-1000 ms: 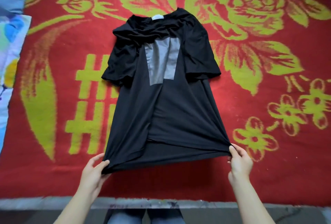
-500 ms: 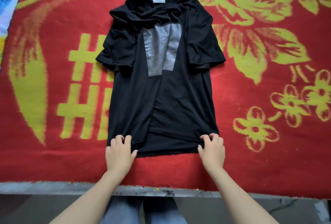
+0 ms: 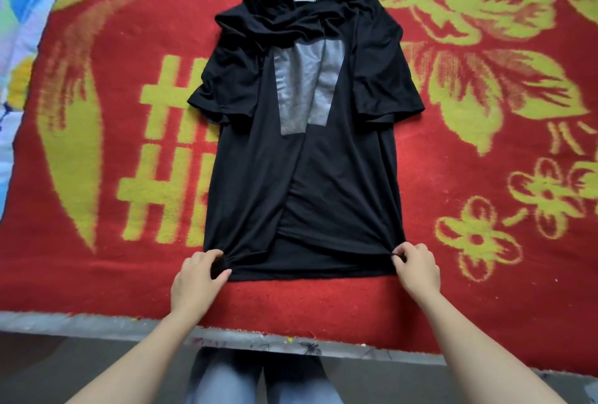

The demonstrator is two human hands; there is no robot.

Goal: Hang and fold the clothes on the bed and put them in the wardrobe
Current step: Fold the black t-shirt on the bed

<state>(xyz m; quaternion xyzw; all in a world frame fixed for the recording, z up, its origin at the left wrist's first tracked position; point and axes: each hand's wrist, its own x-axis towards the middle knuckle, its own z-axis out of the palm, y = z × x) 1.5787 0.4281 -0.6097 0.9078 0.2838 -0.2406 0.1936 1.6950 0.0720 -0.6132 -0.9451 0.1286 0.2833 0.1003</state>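
Note:
A black T-shirt [image 3: 339, 183] with a grey rectangular print lies spread on the red and yellow flowered blanket [image 3: 485, 290], collar at the far end, hem toward me. Its upper part is bunched and its left side is folded over the middle. My left hand [image 3: 197, 277] pinches the hem's left corner. The hem's right corner is pinched by my right hand [image 3: 417, 266]. Both sleeves lie out to the sides.
The bed's near edge [image 3: 97, 322] runs across the bottom, with my legs in jeans [image 3: 259, 377] below it. A light blue and white patterned cloth [image 3: 19, 48] lies along the left edge of the bed.
Both hands, earlier holding the hem stretched and lifted, laid it down on the blanket. They now pinch the two hem corners, set wider apart than half a second ago.

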